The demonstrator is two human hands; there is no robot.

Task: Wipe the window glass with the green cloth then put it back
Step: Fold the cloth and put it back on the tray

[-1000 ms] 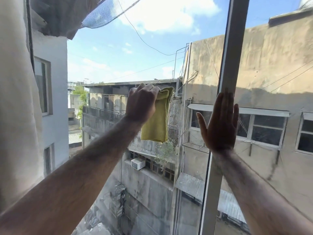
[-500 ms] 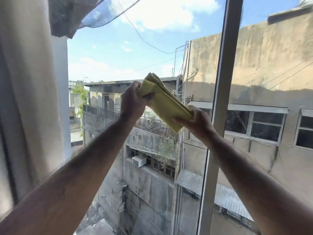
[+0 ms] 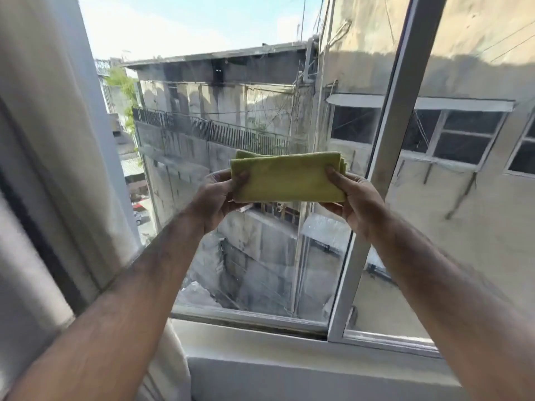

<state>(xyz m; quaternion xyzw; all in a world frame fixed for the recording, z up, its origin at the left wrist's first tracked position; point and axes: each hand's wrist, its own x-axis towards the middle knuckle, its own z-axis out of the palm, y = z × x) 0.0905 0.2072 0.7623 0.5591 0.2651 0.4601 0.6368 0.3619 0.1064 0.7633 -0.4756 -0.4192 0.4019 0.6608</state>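
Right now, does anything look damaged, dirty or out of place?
Nothing looks damaged. The green cloth is folded flat, held level between the left hand and right hand. The window glass shows pale streaks low down.

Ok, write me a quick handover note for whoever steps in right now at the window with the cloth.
Left hand: grip shut on the left end of the green cloth.
Right hand: grip shut on its right end.
The cloth is folded into a flat strip, held level between both hands in front of the window glass, not pressed to it.
Done: cannot tell from this view how much glass has been wiped.
Left: any remaining wiping, then put the cloth back; its resting place is not in view. The curtain hangs at left, the white sill below.
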